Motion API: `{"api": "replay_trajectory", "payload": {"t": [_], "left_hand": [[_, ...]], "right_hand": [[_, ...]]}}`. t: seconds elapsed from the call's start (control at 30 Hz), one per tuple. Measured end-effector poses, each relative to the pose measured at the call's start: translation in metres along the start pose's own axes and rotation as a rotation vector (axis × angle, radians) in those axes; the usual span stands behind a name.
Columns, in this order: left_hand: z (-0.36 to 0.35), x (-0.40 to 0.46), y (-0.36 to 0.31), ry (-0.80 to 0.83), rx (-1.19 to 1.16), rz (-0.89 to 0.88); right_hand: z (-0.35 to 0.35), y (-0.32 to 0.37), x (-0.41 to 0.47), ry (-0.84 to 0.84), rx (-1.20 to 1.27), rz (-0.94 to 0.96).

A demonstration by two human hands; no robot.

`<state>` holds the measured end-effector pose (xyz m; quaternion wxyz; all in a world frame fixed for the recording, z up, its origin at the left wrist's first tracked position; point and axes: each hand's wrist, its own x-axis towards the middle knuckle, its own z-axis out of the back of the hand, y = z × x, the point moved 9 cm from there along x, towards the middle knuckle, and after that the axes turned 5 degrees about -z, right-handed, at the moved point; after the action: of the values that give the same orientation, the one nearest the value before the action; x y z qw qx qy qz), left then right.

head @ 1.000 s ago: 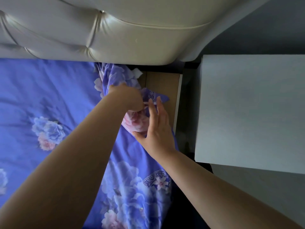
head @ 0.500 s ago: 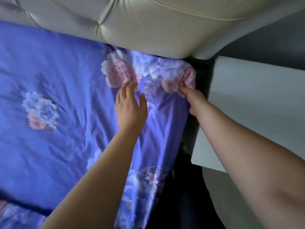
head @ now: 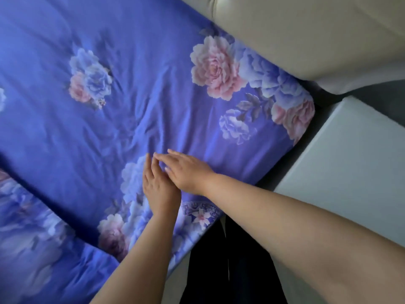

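Observation:
A blue bedsheet [head: 135, 88] printed with pink and pale blue flowers lies over the mattress, its corner drawn over the bed's top right corner. My left hand [head: 158, 186] lies flat on the sheet near the bed's right edge, fingers straight and pointing up the bed. My right hand [head: 186, 170] rests flat beside it, fingers straight, its fingertips overlapping those of the left hand. Neither hand holds anything.
A cream padded headboard [head: 306, 34] runs along the top right. A white bedside cabinet [head: 350, 163] stands close to the bed's right side, with a narrow dark gap between them. A second fold of flowered bedding [head: 32, 227] lies at lower left.
My right hand let go of the sheet corner by the headboard and came down beside my left hand. The sheet corner now lies smooth over the mattress. The view has swung left.

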<state>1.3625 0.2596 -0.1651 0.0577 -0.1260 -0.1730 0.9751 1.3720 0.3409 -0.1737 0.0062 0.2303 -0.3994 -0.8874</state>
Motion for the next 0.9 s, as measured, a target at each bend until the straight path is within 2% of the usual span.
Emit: {"api": "replay_trajectory", "payload": {"t": [0.07,0.1,0.13,0.2,0.23,0.3,0.33,0.43,0.57,0.63,0.73,0.8,0.83,0.87,0.9], "left_hand": [[0.000,0.001,0.020,0.014,-0.004,0.041],[-0.005,0.000,0.025,0.065,0.018,0.026],[-0.013,-0.003,0.028,0.137,0.056,-0.011],[-0.031,-0.010,0.037,0.286,0.127,-0.050],[-0.037,-0.014,0.043,0.332,0.136,-0.045],[-0.043,-0.020,0.051,0.366,0.113,-0.029],[-0.044,-0.022,0.053,0.367,0.106,-0.025],[-0.040,-0.031,0.073,0.396,0.131,0.018],[-0.028,-0.043,0.155,0.532,0.267,0.134],[-0.015,-0.053,0.208,0.623,0.362,0.185],[0.018,-0.079,0.292,0.773,0.556,0.256],[0.045,-0.093,0.337,0.845,0.702,0.214],[0.056,-0.099,0.354,0.882,0.739,0.196],[0.065,-0.102,0.368,0.908,0.759,0.188],[0.073,-0.104,0.380,0.920,0.763,0.186]], "right_hand": [[-0.001,-0.036,0.003,0.059,-0.354,-0.013],[0.015,-0.072,0.004,0.016,-0.468,-0.105],[0.043,-0.110,-0.001,-0.126,-0.498,-0.234],[0.111,-0.179,-0.033,-0.502,-0.375,-0.591],[0.129,-0.199,-0.048,-0.608,-0.297,-0.758],[0.132,-0.201,-0.055,-0.689,-0.216,-0.950],[0.128,-0.187,-0.046,-0.688,-0.223,-0.941],[0.087,-0.132,0.003,-0.535,-0.291,-0.734],[0.003,-0.074,0.043,-0.341,-0.354,-0.634],[-0.064,-0.022,0.055,-0.181,-0.461,-0.403],[-0.201,0.056,0.021,0.188,-0.582,0.029],[-0.270,0.100,-0.025,0.406,-0.552,0.254],[-0.287,0.116,-0.039,0.468,-0.512,0.301],[-0.289,0.128,-0.040,0.446,-0.463,0.296],[-0.276,0.136,-0.030,0.308,-0.410,0.269]]}}
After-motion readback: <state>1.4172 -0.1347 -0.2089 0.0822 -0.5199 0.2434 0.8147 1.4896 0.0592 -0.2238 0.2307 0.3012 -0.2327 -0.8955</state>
